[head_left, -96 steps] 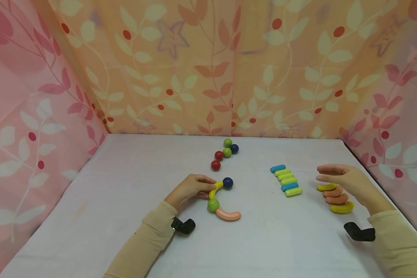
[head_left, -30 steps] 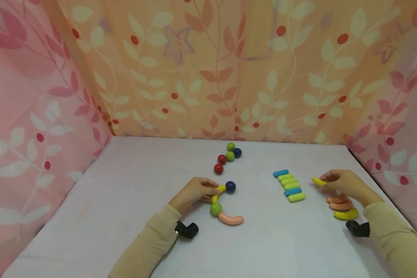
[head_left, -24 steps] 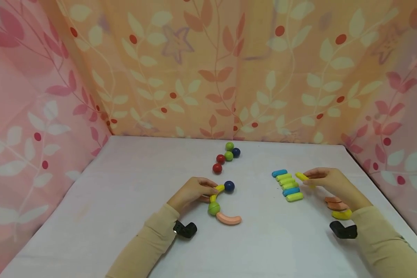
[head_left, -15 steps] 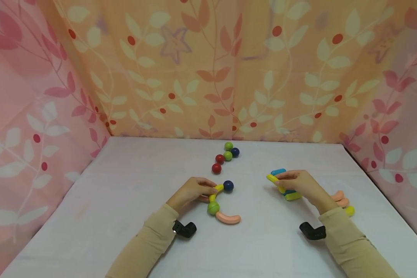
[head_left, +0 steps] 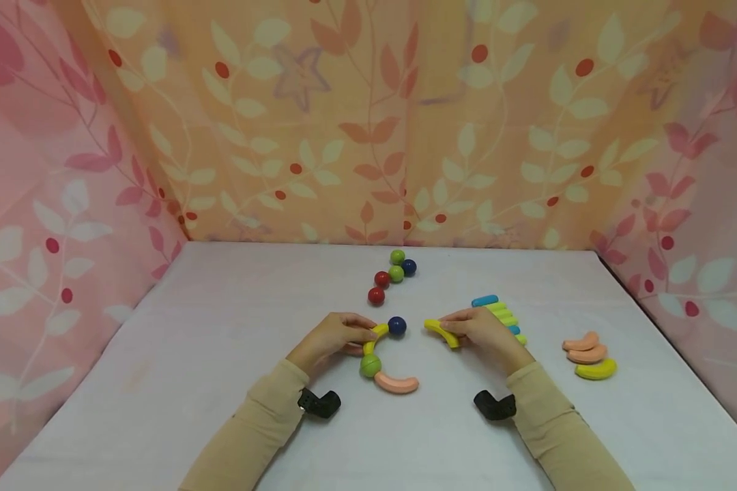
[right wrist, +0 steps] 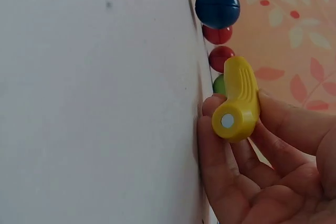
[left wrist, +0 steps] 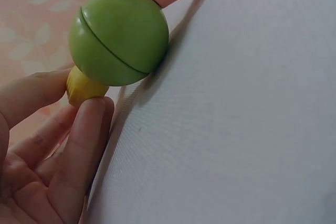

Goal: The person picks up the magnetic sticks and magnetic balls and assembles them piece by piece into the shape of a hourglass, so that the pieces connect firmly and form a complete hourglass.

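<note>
With its fingertips my left hand (head_left: 334, 335) pinches a yellow curved rod (head_left: 369, 346). A dark blue ball (head_left: 396, 326) touches that rod's far end, and a green ball (left wrist: 119, 36) its near end. From the green ball a peach curved rod (head_left: 396, 384) runs to the right. My right hand (head_left: 486, 333) holds a second yellow curved rod (right wrist: 239, 100) between thumb and fingers, right of the blue ball and apart from it. A pale magnet-like disc (right wrist: 227, 121) shows in this rod's end. The left fingers hide part of the first rod.
Red, green and dark blue balls (head_left: 377, 296) lie farther back on the white table (head_left: 221, 307). Blue and lime straight rods (head_left: 485, 301) lie in a row, partly behind my right hand. Peach curved rods (head_left: 587, 354) and a yellow one (head_left: 596, 369) lie at the right.
My right hand has taken a yellow curved rod from the pile at the right and carried it left, past the straight rods, towards the blue ball. My left hand keeps its hold.
</note>
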{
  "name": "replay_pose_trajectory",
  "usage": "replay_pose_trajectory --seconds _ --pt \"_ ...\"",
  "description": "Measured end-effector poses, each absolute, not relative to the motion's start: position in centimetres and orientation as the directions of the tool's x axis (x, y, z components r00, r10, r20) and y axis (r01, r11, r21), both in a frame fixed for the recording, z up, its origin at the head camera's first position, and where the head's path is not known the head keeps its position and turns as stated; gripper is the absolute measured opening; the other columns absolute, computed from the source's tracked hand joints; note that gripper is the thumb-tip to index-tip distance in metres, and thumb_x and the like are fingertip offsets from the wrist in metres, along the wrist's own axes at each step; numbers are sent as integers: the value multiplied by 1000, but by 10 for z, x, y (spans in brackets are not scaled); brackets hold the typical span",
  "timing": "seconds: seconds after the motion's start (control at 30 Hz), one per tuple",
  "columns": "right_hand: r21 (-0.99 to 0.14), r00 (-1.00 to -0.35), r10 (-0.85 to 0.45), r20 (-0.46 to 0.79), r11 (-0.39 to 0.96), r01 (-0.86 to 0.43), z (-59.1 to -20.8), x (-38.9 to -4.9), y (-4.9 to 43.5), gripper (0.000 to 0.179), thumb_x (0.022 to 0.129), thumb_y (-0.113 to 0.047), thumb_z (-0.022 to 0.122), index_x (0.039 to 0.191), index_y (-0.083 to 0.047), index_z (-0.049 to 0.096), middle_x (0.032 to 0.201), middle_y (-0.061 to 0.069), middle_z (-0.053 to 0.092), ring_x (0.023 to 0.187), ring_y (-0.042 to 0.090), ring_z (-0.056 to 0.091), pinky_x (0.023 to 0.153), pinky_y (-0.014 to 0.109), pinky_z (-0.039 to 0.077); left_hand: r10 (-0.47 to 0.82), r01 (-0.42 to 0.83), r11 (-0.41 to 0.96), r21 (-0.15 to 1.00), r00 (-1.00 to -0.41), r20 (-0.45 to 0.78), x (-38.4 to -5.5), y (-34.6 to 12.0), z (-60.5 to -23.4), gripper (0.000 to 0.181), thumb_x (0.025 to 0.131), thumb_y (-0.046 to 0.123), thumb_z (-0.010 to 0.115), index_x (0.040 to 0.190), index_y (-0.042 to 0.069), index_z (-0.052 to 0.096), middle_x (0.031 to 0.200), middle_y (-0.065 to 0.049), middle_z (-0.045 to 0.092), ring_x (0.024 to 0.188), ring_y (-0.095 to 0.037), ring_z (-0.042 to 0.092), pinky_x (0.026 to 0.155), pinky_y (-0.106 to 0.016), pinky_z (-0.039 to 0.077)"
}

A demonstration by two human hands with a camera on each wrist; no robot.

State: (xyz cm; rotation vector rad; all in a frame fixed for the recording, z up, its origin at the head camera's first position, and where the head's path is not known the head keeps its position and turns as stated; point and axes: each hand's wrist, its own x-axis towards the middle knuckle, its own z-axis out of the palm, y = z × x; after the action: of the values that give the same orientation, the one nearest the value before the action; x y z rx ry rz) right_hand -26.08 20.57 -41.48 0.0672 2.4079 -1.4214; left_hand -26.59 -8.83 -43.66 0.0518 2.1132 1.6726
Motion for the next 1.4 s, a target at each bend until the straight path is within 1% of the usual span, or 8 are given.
replay_pose_trajectory --seconds 0.1,0.33,0.5,0.73,0.97,1.17,1.27,1.4 --pt "-832 -938 -115 -328 505 229 -416 -263 199 36 97 -23 65 123 1 68 116 14 68 87 15 59 70 22 54 285 -243 264 933 -905 -316 -266 -90 -437 28 88 14 74 114 5 72 113 -11 68 87 -15 64 75 -24 60" --pt "-848 -935 -112 -336 467 249 -418 -265 186 35 97 -21 65 122 2 68 119 16 68 89 13 62 75 25 59 283 -260 272 926 -899 -335 -267 -91 -438 28 88 16 75 115 8 72 114 -10 68 90 -16 65 76 -26 61" --pt "-848 -935 -120 -334 471 242 -418 -265 181 34 97 -21 65 122 1 69 119 15 69 87 12 63 74 24 58 283 -261 268 927 -899 -335 -266 -89 -438 28 88 15 75 114 7 72 113 -10 69 88 -15 65 74 -25 60" --pt "-840 -930 -106 -351 476 263 -422 -267 178 30 95 -22 67 118 -2 72 111 11 72 81 11 61 69 22 56 300 -261 260 930 -893 -335 -264 -87 -439 29 88 13 74 116 4 71 113 -11 68 88 -14 65 76 -26 61" --pt "-858 -933 -143 -330 458 234 -420 -270 179 34 95 -24 68 120 -2 71 118 12 70 90 12 62 76 22 57 278 -255 268 929 -903 -328 -267 -88 -436 27 87 11 74 114 4 72 110 -10 70 86 -14 65 74 -25 61" --pt "-872 -929 -172 -328 433 228 -417 -270 183 36 89 -15 74 123 -3 69 130 15 65 100 15 62 83 22 55 262 -255 302 919 -904 -337 -269 -88 -430 28 87 14 76 113 4 72 108 -10 72 84 -14 67 73 -27 62" --pt "-878 -929 -172 -329 418 233 -417 -270 184 37 87 -11 75 123 -4 70 132 15 65 102 17 62 84 24 55 253 -254 318 914 -906 -339 -269 -88 -429 27 87 14 77 112 4 72 106 -10 73 85 -14 68 75 -28 62" --pt "-877 -931 -182 -316 431 214 -417 -270 183 37 87 -12 75 123 -5 70 132 15 65 106 18 61 86 25 55 250 -231 339 912 -912 -324 -268 -90 -429 26 86 15 78 108 4 73 106 -9 73 87 -14 67 77 -30 62"
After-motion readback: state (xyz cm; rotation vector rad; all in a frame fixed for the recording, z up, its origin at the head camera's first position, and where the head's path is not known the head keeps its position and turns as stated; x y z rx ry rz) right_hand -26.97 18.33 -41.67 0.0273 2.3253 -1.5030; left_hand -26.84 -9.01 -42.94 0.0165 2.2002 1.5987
